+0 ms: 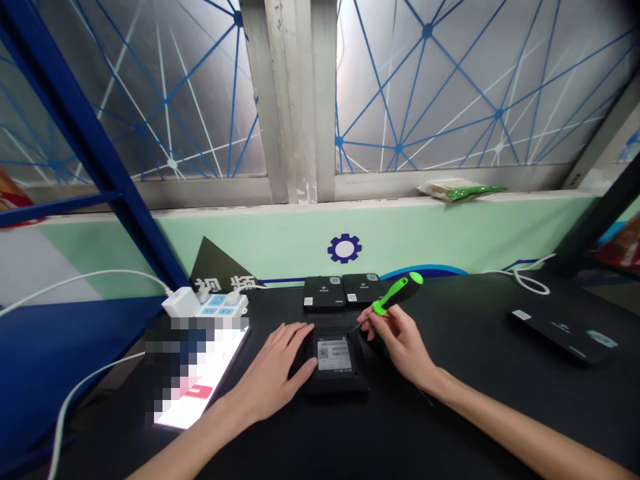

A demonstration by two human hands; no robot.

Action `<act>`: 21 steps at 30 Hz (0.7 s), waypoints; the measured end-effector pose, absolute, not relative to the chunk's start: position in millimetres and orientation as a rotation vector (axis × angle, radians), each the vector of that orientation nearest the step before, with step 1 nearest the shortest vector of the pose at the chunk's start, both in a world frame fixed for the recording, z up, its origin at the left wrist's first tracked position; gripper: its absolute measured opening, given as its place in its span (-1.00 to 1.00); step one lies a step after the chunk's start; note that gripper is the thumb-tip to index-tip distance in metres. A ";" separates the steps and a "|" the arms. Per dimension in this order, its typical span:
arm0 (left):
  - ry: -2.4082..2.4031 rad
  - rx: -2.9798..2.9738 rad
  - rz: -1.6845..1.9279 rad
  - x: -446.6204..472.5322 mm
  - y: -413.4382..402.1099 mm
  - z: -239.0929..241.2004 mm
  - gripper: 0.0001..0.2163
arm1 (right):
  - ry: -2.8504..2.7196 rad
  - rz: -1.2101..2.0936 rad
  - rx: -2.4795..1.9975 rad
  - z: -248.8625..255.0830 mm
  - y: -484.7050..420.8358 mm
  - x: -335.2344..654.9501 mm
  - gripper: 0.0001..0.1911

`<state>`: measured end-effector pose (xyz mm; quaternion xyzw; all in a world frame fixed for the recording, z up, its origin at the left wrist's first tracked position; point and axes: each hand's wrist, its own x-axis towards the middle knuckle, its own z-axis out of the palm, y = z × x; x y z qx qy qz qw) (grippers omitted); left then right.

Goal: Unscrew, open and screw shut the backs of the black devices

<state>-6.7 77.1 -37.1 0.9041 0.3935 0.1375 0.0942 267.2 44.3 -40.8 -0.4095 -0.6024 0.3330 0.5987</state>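
Observation:
A black box-shaped device (pixel 334 385) lies on the black table in front of me, its pale printed label (pixel 334 355) facing up. My left hand (pixel 277 363) rests along the left side of the device, fingers stretched out and the thumb at its near left edge. In my right hand (pixel 397 340) is a green and black screwdriver (pixel 395 294), pinched low near the shaft with the handle leaning up to the right. Its thin shaft slants down to the far right corner of the device; the very tip is too small to make out.
Two similar black boxes (pixel 325 294) stand behind, against the wall. Another black device (pixel 563 335) lies at the right. To the left are a lit tablet-like screen (pixel 200 387), a power strip (pixel 223 306) with a white charger (pixel 181 303), and white cables. A green packet (pixel 463 191) sits on the sill.

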 end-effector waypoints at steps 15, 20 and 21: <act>1.174 2.683 0.382 -3.1 73.4 -29.0 -0.51 | -1.735 0.655 -0.949 -22.6 64.4 254.4 -0.75; 1.200 2.678 0.368 -4.2 74.4 -31.1 -0.49 | -1.648 0.649 -0.972 -35.8 67.4 256.0 -0.75; 1.205 2.676 0.363 -4.2 74.7 -31.7 -0.48 | -1.638 0.654 -0.981 -37.8 68.1 256.0 -0.74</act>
